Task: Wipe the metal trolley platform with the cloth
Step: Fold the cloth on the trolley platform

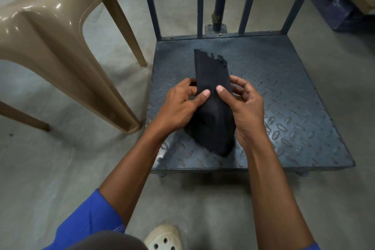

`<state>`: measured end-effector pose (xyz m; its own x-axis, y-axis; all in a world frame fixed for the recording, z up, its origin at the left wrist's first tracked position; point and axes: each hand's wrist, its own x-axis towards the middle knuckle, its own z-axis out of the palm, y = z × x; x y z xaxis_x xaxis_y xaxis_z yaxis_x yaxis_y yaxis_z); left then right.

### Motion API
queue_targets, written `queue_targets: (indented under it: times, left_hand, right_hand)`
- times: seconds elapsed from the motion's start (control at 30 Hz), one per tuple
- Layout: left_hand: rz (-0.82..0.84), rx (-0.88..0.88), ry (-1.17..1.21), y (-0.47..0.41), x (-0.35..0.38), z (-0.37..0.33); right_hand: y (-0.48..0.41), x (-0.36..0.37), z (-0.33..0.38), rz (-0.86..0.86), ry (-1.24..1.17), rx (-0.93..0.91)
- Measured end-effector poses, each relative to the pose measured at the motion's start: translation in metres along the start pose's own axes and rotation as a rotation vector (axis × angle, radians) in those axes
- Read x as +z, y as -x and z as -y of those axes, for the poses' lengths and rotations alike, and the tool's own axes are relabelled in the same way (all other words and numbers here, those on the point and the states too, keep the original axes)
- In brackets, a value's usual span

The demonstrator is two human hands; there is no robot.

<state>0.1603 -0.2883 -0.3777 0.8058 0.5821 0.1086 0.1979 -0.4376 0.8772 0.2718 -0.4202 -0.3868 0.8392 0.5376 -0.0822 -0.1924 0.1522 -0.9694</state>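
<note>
Both hands gripped a dark cloth [213, 111] above the middle of the metal trolley platform [284, 91]. The left hand [178, 105] pinched the cloth's left edge between thumb and fingers; the right hand [246, 105] pinched its right edge likewise. The cloth's frayed far end pointed toward the platform's rear rail [219, 35]. A beige plastic chair [60, 46] stood beside the platform's left edge.

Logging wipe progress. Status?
Both hands, left hand and right hand, holding dark cloth above trolley platform. Wiping not underway. Plastic chair beside platform.
</note>
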Motion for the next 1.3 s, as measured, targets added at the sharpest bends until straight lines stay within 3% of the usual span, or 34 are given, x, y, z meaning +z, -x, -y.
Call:
queue_targets:
  times: [0.27, 0.4, 0.5, 0.57, 0.63, 0.77, 0.87, 1.03, 1.1, 1.3]
  left_hand:
    - [-0.014, -0.049, 0.512, 0.0, 0.002, -0.013]
    - [-0.108, -0.199, 0.675, -0.002, 0.005, -0.006]
    - [-0.109, -0.468, 0.506, -0.002, 0.004, 0.011]
    - [-0.051, -0.571, 0.158, 0.002, 0.005, 0.028]
    - [-0.017, -0.489, -0.18, 0.009, 0.008, 0.034]
    - [-0.048, -0.168, -0.694, 0.023, 0.012, 0.029]
    - [-0.085, -0.112, -0.671, 0.03, 0.009, 0.028]
    - [-0.034, -0.117, -0.742, 0.052, 0.014, 0.027]
    - [-0.075, -0.085, -0.813, 0.067, 0.026, 0.026]
    - [-0.236, -0.289, -0.583, 0.08, 0.047, 0.03]
  right_hand:
    - [0.006, -0.002, 0.012, 0.146, -0.129, 0.198]
    - [0.008, 0.0, 0.011, 0.161, -0.089, 0.106]
    - [0.002, -0.002, 0.0, 0.092, 0.27, 0.048]
    - [-0.002, -0.008, -0.012, 0.103, 0.579, 0.092]
    - [-0.002, -0.011, -0.025, 0.107, 0.814, 0.07]
    - [0.005, -0.008, -0.032, 0.024, 1.152, -0.183]
    - [0.009, -0.005, -0.026, 0.016, 1.191, -0.294]
    - [-0.002, 0.006, -0.021, 0.317, 1.243, -0.352]
    - [-0.016, 0.01, -0.028, 0.342, 1.25, -0.348]
    - [-0.035, 0.021, -0.038, -0.028, 1.331, -0.071]
